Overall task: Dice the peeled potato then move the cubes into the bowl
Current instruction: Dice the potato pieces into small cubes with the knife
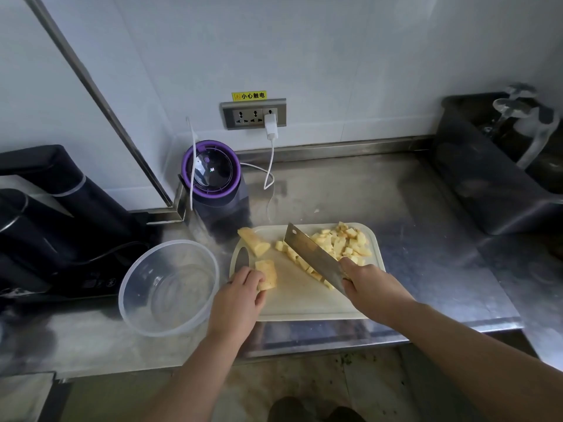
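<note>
Fingers (257,286) of the left hand (240,296) curl around a potato chunk (267,274) at the cutting board's (301,303) 9 o'clock edge. Right hand (370,289) is wrapped tight on a cleaver (313,257), blade angled toward 11 o'clock beside the potato cubes (344,243) heaped at 1 o'clock. Another potato wedge (253,241) lies at 10 o'clock. At the board's 9 o'clock sits the clear plastic bowl (169,287), holding no cubes.

Steel tabletop (380,190), smudged. On it: white cutting board (304,300) near front edge, clear bowl (169,287) just left of it, purple-rimmed blender (211,178) behind, black appliance (61,226) far left, dark bin (493,166) right rear.
</note>
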`<state>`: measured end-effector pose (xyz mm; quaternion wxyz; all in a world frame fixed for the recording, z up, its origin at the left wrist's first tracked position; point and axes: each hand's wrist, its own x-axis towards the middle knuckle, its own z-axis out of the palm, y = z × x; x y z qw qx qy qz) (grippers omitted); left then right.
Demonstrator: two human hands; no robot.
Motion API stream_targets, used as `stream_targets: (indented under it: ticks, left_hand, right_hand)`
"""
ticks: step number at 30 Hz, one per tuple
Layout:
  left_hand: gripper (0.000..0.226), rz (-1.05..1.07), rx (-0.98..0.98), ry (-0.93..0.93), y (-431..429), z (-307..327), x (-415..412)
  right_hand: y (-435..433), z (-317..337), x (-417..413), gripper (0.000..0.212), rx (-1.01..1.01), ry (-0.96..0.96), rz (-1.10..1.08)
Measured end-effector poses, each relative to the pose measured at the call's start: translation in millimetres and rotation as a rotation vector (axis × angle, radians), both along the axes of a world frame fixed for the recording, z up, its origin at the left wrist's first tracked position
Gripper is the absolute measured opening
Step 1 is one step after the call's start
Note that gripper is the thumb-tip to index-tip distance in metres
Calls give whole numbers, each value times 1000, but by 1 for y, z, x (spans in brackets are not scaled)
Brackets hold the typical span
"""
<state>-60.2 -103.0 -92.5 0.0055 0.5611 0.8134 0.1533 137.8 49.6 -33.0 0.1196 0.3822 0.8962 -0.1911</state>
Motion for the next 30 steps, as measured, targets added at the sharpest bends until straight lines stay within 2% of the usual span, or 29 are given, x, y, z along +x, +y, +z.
stream_targets:
  ticks: [9, 15, 18, 22, 24, 26, 30]
  left_hand:
    - [34, -58, -25, 40, -2, 2, -3]
    - [25, -19, -72, -53, -6, 21, 9]
    - [25, 42, -78, -290, 7, 28, 32]
    - [22, 384, -145, -876, 26, 18, 56]
    - [24, 516, -131, -1001, 30, 9, 59]
    - [26, 545, -111, -1014, 31, 6, 60]
    - [23, 366, -161, -704, 25, 8, 58]
  right_hand:
    - [-2, 3, -2, 30, -21, -7, -8]
    - [-4, 5, -5, 34, -40, -19, -18]
    - [-7, 2, 0, 32, -58, -11, -24]
    - [-14, -1, 14, 33, -92, -32, -24]
    - [-17, -4, 20, 35, -96, -41, -23]
    - [-19, -6, 25, 35, -103, -46, -30]
    - [-25, -6, 30, 33, -115, -76, -33]
